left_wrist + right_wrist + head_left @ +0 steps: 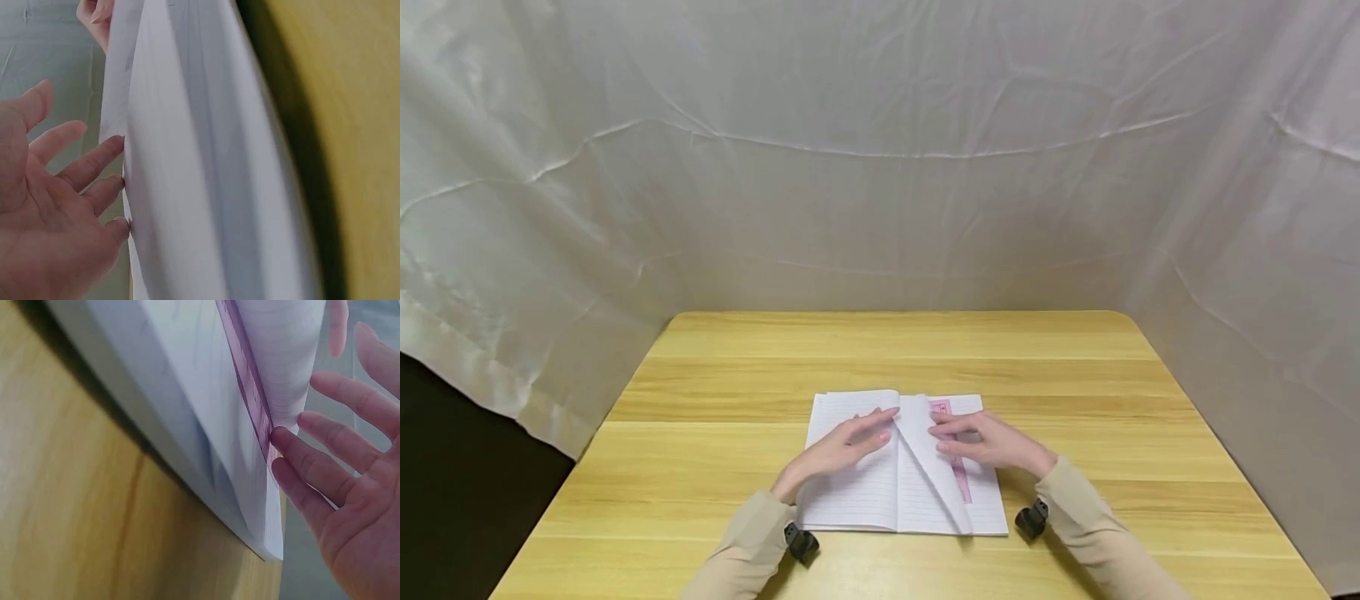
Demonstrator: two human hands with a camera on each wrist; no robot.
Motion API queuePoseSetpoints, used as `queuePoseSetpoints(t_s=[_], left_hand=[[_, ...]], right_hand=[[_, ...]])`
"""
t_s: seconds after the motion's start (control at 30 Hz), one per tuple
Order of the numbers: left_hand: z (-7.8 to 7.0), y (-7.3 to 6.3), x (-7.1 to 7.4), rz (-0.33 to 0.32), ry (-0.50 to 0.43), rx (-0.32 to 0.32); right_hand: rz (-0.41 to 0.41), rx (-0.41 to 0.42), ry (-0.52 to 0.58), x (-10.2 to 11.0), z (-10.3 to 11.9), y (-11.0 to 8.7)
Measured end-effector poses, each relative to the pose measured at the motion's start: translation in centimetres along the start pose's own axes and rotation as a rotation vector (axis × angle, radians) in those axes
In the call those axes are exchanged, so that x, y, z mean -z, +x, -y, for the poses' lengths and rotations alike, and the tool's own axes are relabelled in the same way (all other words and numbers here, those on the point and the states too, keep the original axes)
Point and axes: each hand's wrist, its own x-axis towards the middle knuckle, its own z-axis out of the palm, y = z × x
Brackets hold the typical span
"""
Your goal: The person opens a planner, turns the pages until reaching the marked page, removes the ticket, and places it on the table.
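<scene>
An open notebook [850,500] with lined white pages lies on the table. One leaf [934,467] stands partly lifted and slants across the right-hand page. Partly behind this leaf, a flat pink printed slip [964,487] lies on the right page; its kind is unclear. My left hand [842,446], fingers extended, rests on the left page, its fingertips near the spine. In the left wrist view its fingertips [115,181] touch the paper. My right hand [988,440] reaches over the slip with spread fingers. Its fingertips [282,436] touch the slip and the leaf in the right wrist view.
The wooden table [737,350] extends around the notebook on every side. Pale fabric [880,208] hangs behind it and along both sides. Small black cameras [802,543] are strapped to both wrists, close to the notebook's near corners.
</scene>
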Motion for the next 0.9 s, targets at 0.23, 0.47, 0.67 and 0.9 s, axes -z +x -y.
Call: queuePoseSetpoints(t_s=[0.23,0.47,0.67,0.9], left_hand=[[0.1,0.2,-0.2,-0.007,-0.003,-0.015],[0.4,0.0,-0.2,-0.034,0.001,-0.021],[0.6,-0.2,-0.2,-0.078,-0.007,0.050],[0.6,-0.6,-0.2,-0.143,0.061,0.206]], right_hand=[[-0.004,0.013,0.011,-0.2,0.0,0.2],[-0.113,-0.022,0.014,-0.5,-0.5,0.1],[-0.262,-0.165,0.032,-0.5,-1.4,0.2],[-0.287,-0.341,0.103,-0.5,-1.3,0.4]])
